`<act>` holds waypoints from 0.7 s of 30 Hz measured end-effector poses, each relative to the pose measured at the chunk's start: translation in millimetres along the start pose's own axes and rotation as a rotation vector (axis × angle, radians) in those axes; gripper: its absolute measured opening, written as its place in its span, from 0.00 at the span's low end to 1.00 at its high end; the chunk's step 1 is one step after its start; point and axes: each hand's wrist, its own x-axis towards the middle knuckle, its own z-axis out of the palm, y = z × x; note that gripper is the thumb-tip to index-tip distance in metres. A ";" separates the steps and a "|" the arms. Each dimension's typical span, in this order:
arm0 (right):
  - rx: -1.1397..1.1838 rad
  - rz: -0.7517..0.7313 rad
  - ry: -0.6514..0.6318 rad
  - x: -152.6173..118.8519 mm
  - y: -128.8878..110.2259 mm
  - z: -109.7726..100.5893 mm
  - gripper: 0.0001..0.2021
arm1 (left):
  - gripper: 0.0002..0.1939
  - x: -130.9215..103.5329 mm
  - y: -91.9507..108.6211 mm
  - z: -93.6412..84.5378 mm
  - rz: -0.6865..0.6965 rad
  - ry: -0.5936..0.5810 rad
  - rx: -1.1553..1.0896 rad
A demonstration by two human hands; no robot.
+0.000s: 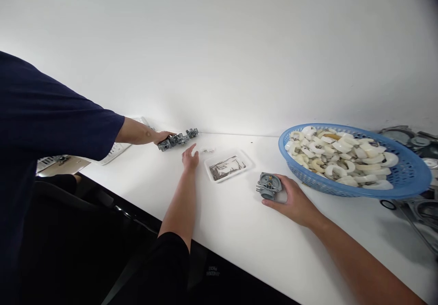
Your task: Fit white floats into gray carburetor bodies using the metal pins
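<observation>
My right hand [290, 200] is wrapped round the right side of a grey metal carburetor body [268, 185], whose open face with a small brass part is turned up. Over the white table [226, 214], my left hand [190, 157] has its fingers apart and holds nothing. It is nearest to a row of grey metal carburetor bodies [182, 139] by the wall. Between my hands lies a shallow white tray [215, 179] with many thin dark pins. Small pieces on clear plastic [207, 150] lie behind the tray.
A blue basket [409, 173] full of white and yellowish curved plastic parts stands at the right. Behind and beside it are more metal parts [427, 209]. At the left, another person's hand [163, 136] touches the row of metal bodies, near white perforated trays [116, 152].
</observation>
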 end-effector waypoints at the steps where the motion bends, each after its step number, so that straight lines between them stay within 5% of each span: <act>1: -0.006 -0.006 -0.008 0.5 0.8 -0.3 0.36 | 0.23 1.1 -0.5 3.1 0.016 -0.037 0.020; 6: -0.027 -0.012 -0.009 1.2 4.4 -0.2 0.37 | 0.15 4.6 -1.5 10.4 0.071 -0.126 0.084; 12: -0.022 -0.041 0.022 1.1 5.8 0.6 0.35 | 0.10 2.9 0.6 5.7 0.094 -0.040 0.029; 21: -0.022 -0.033 0.001 0.3 -0.6 -1.8 0.35 | 0.18 -30.6 54.1 -11.3 0.424 0.189 -0.195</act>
